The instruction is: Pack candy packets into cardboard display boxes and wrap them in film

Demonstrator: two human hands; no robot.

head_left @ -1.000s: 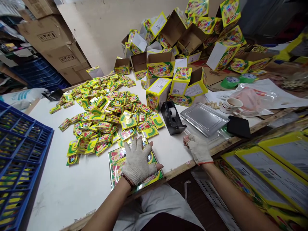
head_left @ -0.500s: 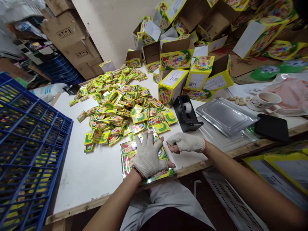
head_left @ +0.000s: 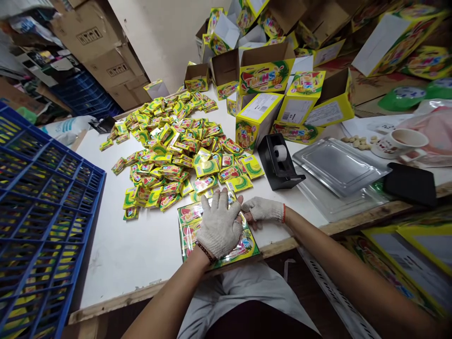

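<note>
We stand in a packing storeroom: stacked cartons [head_left: 102,52], blue crates [head_left: 42,221], and sweet packets [head_left: 169,150] heaped on our worktop [head_left: 134,254].

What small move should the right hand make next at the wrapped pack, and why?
Probably press the right hand down along the right edge of the wrapped pack. The left hand lies flat on the pack and pins it to the table, the right hand is at that edge, and the tape dispenser stands close behind.

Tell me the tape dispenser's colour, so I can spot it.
Black tape dispenser, clearest in head view.
</note>
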